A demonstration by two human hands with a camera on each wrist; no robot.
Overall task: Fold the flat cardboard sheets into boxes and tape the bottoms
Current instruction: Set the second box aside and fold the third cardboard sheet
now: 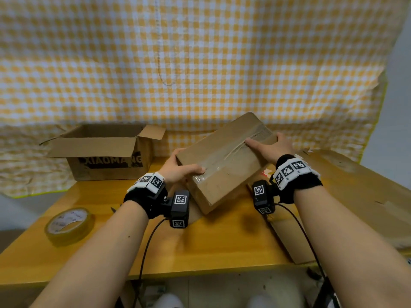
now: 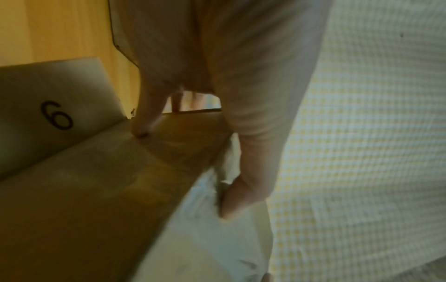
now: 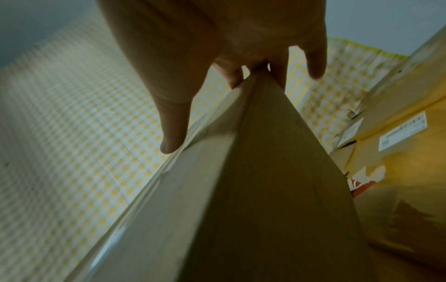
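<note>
The table carried an open box at the back left and flat cardboard on the right. Above its middle, the taped box was held tilted, long axis running near-left to far-right. The left hand clamped the near end, thumb on the tape; the right hand gripped the far end, fingers wrapped over. The tape roll lay nearest the left hand.

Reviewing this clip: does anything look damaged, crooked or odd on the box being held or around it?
The tape strip along the taped box is wrinkled and bunched near the left hand, not smooth. The right hand holds the far end. The flat cardboard on the right has torn patches. Otherwise nothing stands out.
</note>
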